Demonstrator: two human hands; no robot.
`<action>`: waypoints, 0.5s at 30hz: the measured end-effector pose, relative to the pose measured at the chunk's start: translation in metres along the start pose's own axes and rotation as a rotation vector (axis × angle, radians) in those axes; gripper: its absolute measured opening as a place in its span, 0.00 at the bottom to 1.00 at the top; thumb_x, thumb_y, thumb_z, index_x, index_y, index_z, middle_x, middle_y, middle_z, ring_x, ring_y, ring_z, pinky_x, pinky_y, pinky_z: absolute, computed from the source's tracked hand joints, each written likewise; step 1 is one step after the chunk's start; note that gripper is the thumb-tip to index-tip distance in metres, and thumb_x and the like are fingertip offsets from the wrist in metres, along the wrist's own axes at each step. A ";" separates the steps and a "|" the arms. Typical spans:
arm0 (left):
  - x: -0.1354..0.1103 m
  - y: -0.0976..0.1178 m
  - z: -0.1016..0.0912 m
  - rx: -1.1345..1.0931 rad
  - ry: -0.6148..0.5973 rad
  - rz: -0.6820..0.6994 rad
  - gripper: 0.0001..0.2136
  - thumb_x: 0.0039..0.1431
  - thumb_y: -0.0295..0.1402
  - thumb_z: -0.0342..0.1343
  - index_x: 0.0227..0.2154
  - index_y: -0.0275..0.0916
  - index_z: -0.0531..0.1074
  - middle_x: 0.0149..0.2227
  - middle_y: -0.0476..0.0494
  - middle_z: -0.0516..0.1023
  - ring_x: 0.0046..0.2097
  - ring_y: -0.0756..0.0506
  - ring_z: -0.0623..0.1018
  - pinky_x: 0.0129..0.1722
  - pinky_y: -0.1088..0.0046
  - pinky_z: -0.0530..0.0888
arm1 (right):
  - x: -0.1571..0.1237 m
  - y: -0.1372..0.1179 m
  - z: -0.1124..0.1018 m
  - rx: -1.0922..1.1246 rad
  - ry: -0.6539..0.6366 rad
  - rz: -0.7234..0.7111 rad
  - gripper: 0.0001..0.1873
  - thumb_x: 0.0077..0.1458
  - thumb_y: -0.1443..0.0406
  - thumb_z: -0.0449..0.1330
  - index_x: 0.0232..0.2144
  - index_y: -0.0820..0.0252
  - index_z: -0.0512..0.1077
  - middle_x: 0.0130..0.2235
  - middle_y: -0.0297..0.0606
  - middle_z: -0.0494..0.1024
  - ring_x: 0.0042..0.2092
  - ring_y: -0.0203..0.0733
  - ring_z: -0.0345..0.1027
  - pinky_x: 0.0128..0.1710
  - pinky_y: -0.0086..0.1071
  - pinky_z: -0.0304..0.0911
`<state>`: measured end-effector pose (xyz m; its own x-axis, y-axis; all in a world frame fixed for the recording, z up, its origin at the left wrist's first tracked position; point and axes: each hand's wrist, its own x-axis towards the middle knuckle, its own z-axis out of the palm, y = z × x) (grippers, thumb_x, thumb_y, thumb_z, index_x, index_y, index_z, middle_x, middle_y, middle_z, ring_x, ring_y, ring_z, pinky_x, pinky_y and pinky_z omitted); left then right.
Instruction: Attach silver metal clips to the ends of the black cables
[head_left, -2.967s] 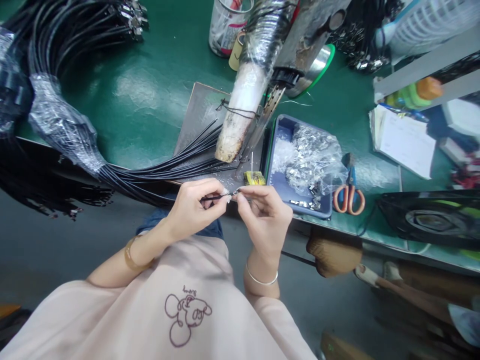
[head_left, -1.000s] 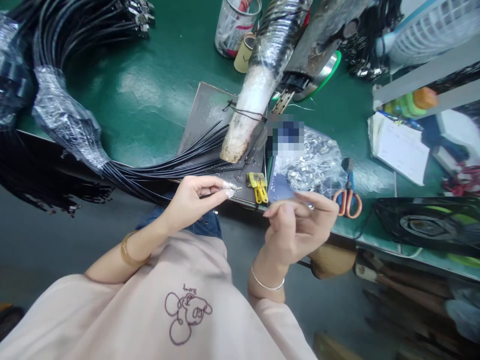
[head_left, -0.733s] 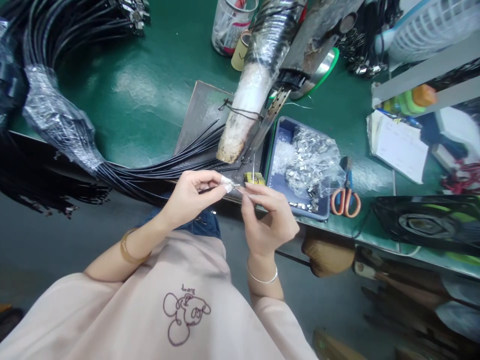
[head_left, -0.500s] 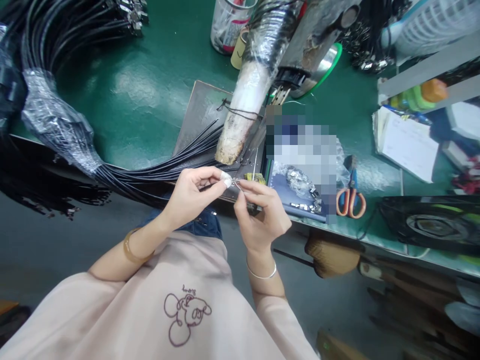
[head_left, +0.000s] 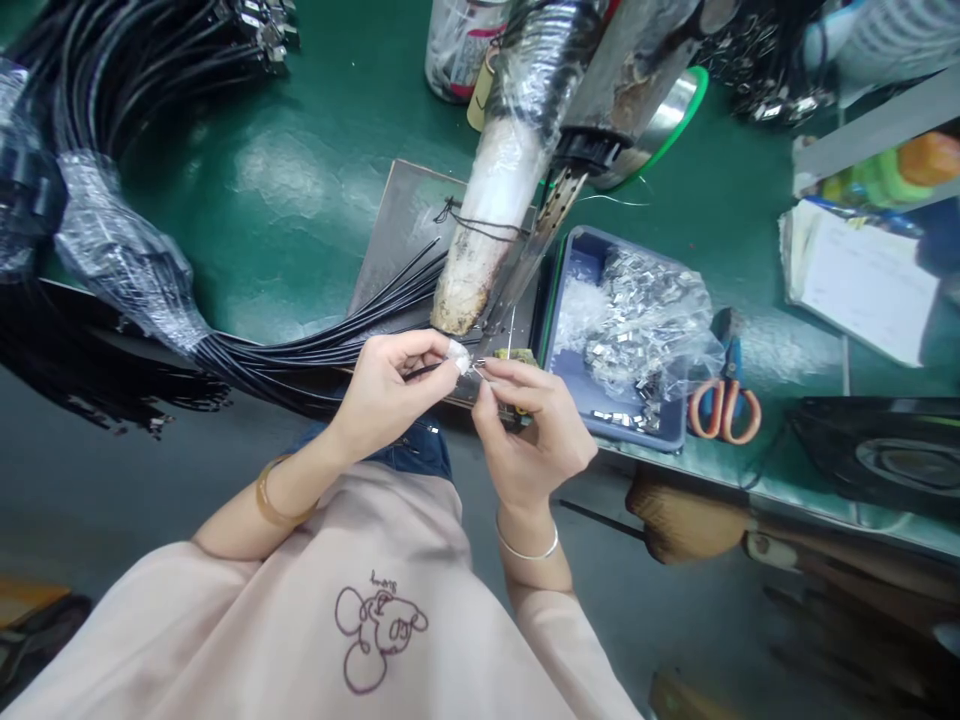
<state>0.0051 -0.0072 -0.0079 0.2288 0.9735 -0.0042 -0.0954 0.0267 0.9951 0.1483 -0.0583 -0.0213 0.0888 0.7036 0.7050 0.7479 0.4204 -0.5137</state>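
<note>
The black cable (head_left: pixel 422 372) is at the table's near edge, pinched between thumb and forefinger of the left hand (head_left: pixel 390 388); the right hand's (head_left: pixel 536 430) fingertips nearly meet at its end — whether they grip anything is too small to tell. Just beyond, a wrapped tube (head_left: pixel 487 190) slants over the grey board (head_left: pixel 409 205), covering part of the cable bundle (head_left: pixel 292 350) that comes in from the left. To the right are a blue tray (head_left: pixel 570 400), holding a plastic bag (head_left: pixel 652 300) of metal bits, and orange-handled scissors (head_left: pixel 725 405). One second ago the right hand was apart, over by the tray; now it is beside the left, mostly hiding the yellow tool (head_left: pixel 514 355) — then plainly visible. Small lettering above the shirt's (head_left: pixel 262 640) line drawing (head_left: pixel 379 635) and print on the far jar (head_left: pixel 457 50) cannot be read surely.
</note>
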 end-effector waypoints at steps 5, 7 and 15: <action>-0.001 -0.002 -0.002 0.008 -0.061 -0.044 0.06 0.53 0.31 0.61 0.25 0.35 0.78 0.24 0.47 0.78 0.27 0.52 0.73 0.27 0.78 0.72 | -0.005 0.001 -0.005 -0.004 -0.038 -0.007 0.10 0.58 0.72 0.64 0.34 0.51 0.70 0.39 0.35 0.86 0.38 0.40 0.82 0.38 0.35 0.79; -0.001 -0.003 -0.002 0.017 -0.075 -0.046 0.06 0.53 0.31 0.60 0.25 0.35 0.77 0.24 0.48 0.77 0.26 0.52 0.72 0.26 0.78 0.71 | -0.006 0.001 -0.007 0.021 -0.046 -0.003 0.10 0.58 0.73 0.64 0.35 0.52 0.70 0.40 0.35 0.86 0.39 0.40 0.82 0.39 0.34 0.79; -0.013 0.000 -0.006 0.072 -0.287 -0.046 0.04 0.51 0.25 0.56 0.23 0.35 0.73 0.20 0.53 0.69 0.24 0.54 0.64 0.24 0.80 0.63 | -0.010 0.004 -0.018 0.184 -0.061 0.110 0.09 0.60 0.72 0.63 0.38 0.51 0.72 0.33 0.30 0.84 0.33 0.38 0.81 0.32 0.32 0.76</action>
<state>-0.0033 -0.0187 -0.0086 0.4967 0.8674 -0.0315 -0.0119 0.0431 0.9990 0.1619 -0.0738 -0.0214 0.1191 0.7822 0.6115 0.6025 0.4326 -0.6707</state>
